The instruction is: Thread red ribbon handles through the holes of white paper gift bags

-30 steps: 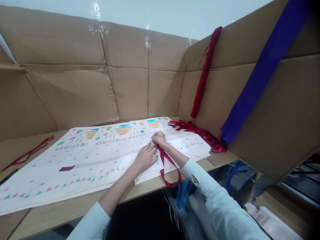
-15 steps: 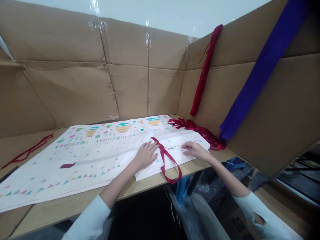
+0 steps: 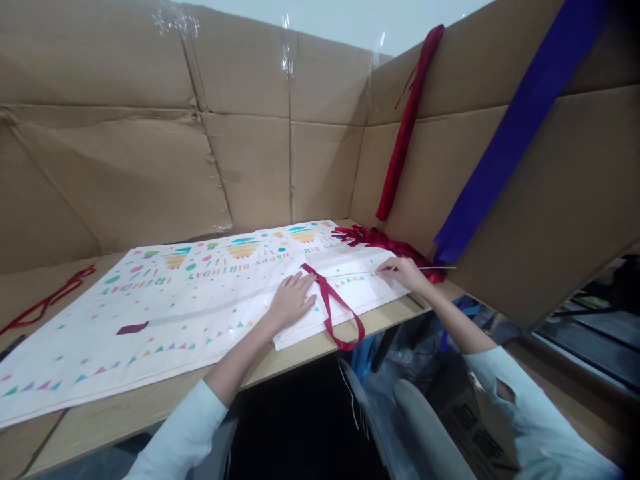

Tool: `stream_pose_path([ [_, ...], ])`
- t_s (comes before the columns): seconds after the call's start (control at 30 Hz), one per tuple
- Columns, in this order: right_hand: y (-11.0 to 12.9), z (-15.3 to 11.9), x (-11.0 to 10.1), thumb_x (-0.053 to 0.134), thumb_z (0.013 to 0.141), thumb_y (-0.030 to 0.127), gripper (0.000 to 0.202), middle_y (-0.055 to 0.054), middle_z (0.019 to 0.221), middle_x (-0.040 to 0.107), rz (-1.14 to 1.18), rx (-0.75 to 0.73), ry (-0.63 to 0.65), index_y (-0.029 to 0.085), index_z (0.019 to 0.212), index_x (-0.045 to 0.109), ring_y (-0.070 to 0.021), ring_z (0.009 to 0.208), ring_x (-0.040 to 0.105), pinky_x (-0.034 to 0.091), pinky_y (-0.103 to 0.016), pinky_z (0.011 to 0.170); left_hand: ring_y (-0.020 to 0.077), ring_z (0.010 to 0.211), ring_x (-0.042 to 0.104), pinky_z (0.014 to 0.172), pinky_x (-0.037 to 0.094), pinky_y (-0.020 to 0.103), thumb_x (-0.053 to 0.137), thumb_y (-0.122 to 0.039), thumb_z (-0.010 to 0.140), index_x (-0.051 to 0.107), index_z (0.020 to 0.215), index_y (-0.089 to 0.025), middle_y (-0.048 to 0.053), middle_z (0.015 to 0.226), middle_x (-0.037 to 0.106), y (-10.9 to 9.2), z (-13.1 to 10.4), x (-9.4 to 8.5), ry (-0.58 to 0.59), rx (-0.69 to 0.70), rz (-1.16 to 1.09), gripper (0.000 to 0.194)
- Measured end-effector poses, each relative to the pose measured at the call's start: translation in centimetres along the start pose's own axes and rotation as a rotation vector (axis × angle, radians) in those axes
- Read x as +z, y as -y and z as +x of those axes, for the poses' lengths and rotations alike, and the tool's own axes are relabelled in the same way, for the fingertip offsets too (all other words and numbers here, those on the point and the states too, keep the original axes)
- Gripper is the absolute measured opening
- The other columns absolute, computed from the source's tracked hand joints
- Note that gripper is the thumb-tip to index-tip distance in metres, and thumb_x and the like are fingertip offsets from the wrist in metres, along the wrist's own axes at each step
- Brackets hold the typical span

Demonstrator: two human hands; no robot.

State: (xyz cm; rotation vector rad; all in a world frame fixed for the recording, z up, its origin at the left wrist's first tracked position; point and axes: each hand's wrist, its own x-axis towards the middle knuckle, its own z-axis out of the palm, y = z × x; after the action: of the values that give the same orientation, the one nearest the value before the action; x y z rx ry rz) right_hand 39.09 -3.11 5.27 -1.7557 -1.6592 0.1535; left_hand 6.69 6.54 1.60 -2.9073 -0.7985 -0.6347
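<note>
A thin pale rod (image 3: 350, 274) is pinched between the thumb and fingertips of the right hand (image 3: 404, 273); this grip is drawn together with little gap. The rod is crossed by the grip partway along its length: on one side it is run leftward over the printed sheets (image 3: 190, 313) to the red ribbon (image 3: 327, 293), and on the other a short end is left projecting past the hand, toward the right edge of the tabletop (image 3: 115, 427).

The left hand (image 3: 291, 303) is laid palm down on the sheets, its fingers extended and slightly spread, with nothing seen to be grasped. The knot end of the ribbon is placed right at its fingertips; whether it is pressed by them cannot be told. From there the ribbon is looped between the two hands, its lower bend brought out to the front edge of the tabletop.

The sheets are spread along the front edge, from the left end to near the right. A dark red strip (image 3: 133, 328) is seen on them, left of the left hand. Red ribbon strips (image 3: 367, 236) are heaped along the right edge toward the back right corner, beyond the right hand.
</note>
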Motion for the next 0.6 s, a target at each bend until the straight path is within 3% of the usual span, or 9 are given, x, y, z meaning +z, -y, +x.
stream_pose_path([
  [0.27,-0.4,3.7,0.1,0.065,0.065,0.010,0.011,-0.002,0.077,0.067,-0.038,-0.015,0.136,0.018,0.068,0.071,-0.0162,0.072,0.059,0.040,-0.022,0.069,0.0239,0.127,0.032,0.103,0.025,0.039,0.032,-0.043,0.089,0.039,0.134,-0.020,0.001,0.137,0.041,-0.2,0.1,-0.1,0.003,-0.023,-0.010,0.051],
  [0.47,-0.6,3.5,1.6,0.061,0.071,0.018,0.009,-0.004,0.079,0.067,-0.013,-0.144,0.229,0.016,0.074,0.070,-0.0173,0.074,0.060,0.043,-0.025,0.069,0.0231,0.126,0.032,0.101,0.027,0.037,0.034,-0.047,0.088,0.041,0.133,-0.024,-0.002,0.137,0.041,-0.1,0.4,-0.2,0.037,-0.070,-0.055,0.051],
  [0.6,-0.2,2.8,3.0,0.058,0.074,0.018,0.012,-0.004,0.084,0.066,-0.060,-0.227,0.193,0.017,0.076,0.069,-0.0187,0.078,0.060,0.043,-0.027,0.073,0.0223,0.126,0.032,0.101,0.026,0.037,0.035,-0.047,0.088,0.040,0.133,-0.029,-0.004,0.137,0.040,-0.2,0.4,-0.3,0.029,-0.071,-0.062,0.049],
])
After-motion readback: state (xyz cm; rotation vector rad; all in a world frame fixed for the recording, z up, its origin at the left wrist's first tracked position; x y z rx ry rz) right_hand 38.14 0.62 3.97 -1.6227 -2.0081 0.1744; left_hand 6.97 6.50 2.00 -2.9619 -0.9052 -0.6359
